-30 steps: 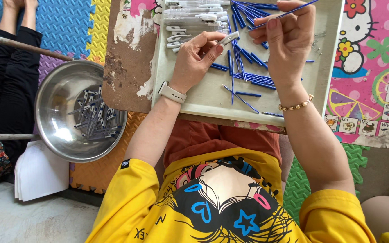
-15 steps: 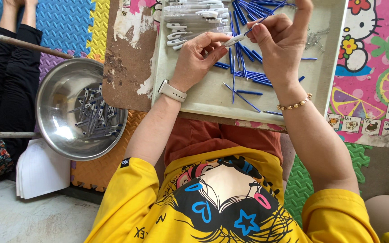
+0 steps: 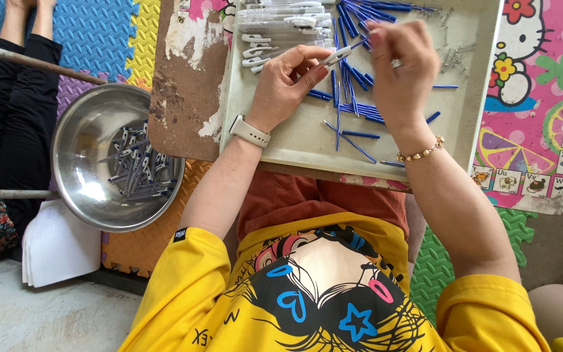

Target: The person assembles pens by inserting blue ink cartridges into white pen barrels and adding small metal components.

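Nearest me, my left hand (image 3: 286, 81) pinches a white pen barrel (image 3: 333, 57) over the middle of the cream tray (image 3: 483, 124), while my right hand (image 3: 402, 65) closes its fingertips on a thin blue refill (image 3: 360, 43) meeting the barrel's open end. I judge both parts light; the barrel is stiff and smooth, best held mid-body, the refill bendy, best gripped close to its tip. Loose blue refills (image 3: 353, 111) lie mid-tray, white barrels (image 3: 281, 19) along the far edge, small springs (image 3: 454, 55) near the far right corner.
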